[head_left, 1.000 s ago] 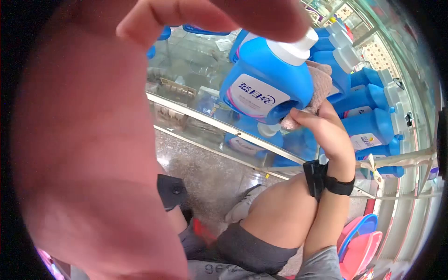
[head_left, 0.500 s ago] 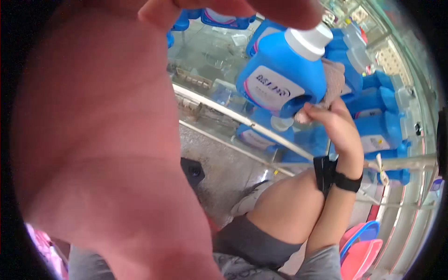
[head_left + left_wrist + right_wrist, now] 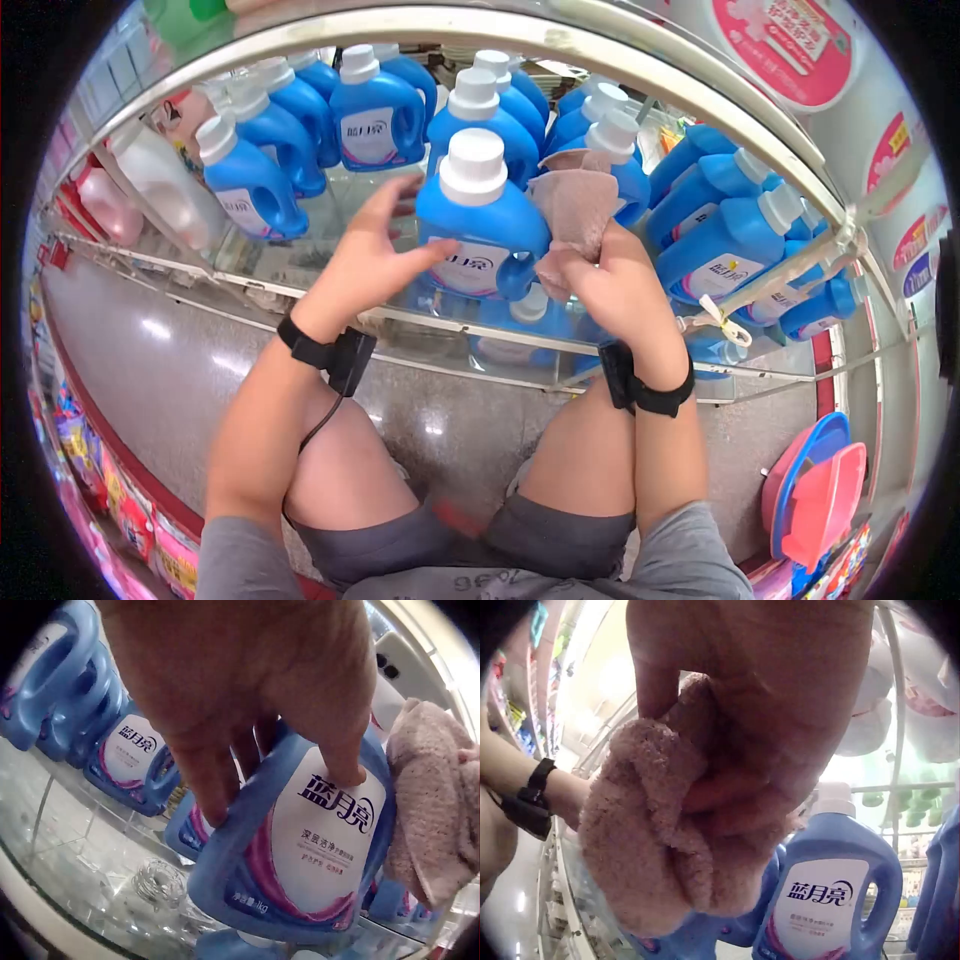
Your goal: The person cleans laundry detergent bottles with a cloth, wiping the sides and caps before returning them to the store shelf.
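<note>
A blue detergent bottle (image 3: 480,222) with a white cap and white label sits near the front of the glass shelf (image 3: 330,262). My left hand (image 3: 372,245) is at its left side, thumb on the label and fingers along the side edge, as the left wrist view shows. A pinkish-brown cloth (image 3: 575,205) is bunched in my right hand (image 3: 622,285), which grips it close to the bottle's handle side. In the right wrist view the cloth (image 3: 641,832) hangs in folds from the fingers, partly hiding bottles behind.
More blue detergent bottles (image 3: 375,110) stand behind and to the left, with others (image 3: 725,245) packed at the right. A pale metal rail (image 3: 480,30) arches overhead. Another blue bottle (image 3: 515,325) shows below the glass. Pink and blue basins (image 3: 825,490) lie at lower right.
My left hand has come down from close before the head camera to the bottle. The head view has shifted, showing more of the shelf. My right hand still holds the cloth beside the bottle.
</note>
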